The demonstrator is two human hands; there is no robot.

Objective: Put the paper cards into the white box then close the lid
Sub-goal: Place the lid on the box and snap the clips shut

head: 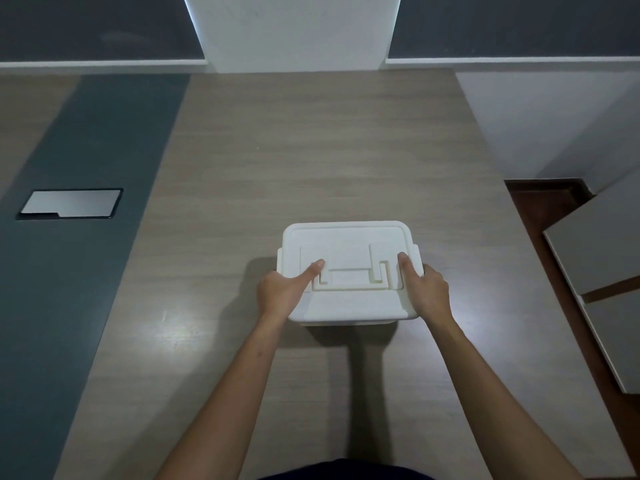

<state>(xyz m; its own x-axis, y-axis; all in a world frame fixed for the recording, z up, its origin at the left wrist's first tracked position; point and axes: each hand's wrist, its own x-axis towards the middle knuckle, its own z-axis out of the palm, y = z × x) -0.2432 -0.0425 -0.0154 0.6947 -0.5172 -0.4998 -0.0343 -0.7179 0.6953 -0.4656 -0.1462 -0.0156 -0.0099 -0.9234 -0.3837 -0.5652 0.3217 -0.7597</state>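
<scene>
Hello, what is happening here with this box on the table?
A person holds a white box on a wooden table with both bare hands. The left hand and the right hand grip its sides, thumbs pressing on the lid, which sits on the box. No paper cards are visible.

The scene is dim and cool-toned, with soft focus throughout. Overhead light leaves pale glare patches on the table left and right of the box. The box washes out, its lid detail faint, and drops a dark shadow left and toward the camera. Straight lines bow near the edges.
</scene>
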